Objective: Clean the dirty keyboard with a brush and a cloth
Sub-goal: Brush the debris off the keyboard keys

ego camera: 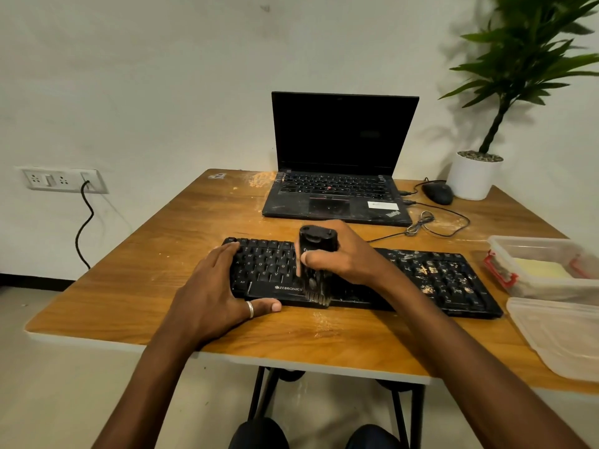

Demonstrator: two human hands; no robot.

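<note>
Since the keyboard point(431, 273) lies long-axis left-to-right near the tabletop's point(181, 222) front edge, the crumbed keys sit rightward of the brush, toward the right edge, so the next sweep probably heads that way. Left hand point(214, 286) lies flat with straight fingers, pressing the keyboard's left end. Right hand point(343, 257) has its grip wrapped round the upright brush point(316, 243), bristles down at the keyboard's front rim, mid-length. Keys under the right hand are hidden and the bristles are blurred. Yellowish thing point(541, 268) in the clear box point(531, 251) at the right edge may be the cloth; can't tell.

There are two hands point(214, 286) point(343, 257), two plastic tubs point(538, 251) point(564, 338) and one each of keyboard point(431, 277), brush point(317, 241), laptop point(343, 134), mouse point(437, 193), potted plant point(475, 178)
</note>
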